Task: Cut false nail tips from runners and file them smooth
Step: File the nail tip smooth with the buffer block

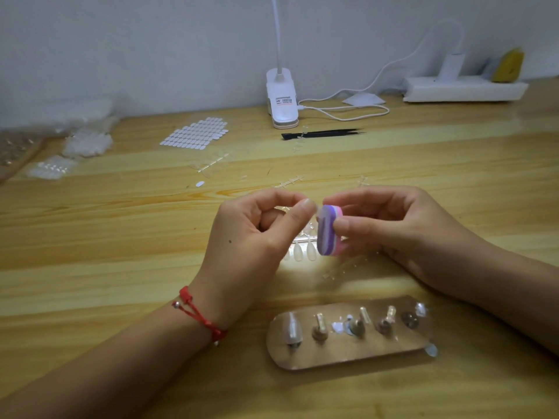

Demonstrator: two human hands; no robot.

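My left hand pinches a small clear nail tip between thumb and forefinger. My right hand grips a purple and pink buffer block, and its top end touches the tip. Under the hands a clear runner with several nail tips lies on the wooden table. Other clear runners lie farther back, one of them just beyond my left hand.
Near me lies a brown holder strip with several metal stands. Farther off are white sticker sheets, bags of nail tips, black tweezers, a white clip lamp with its cable, and a power strip.
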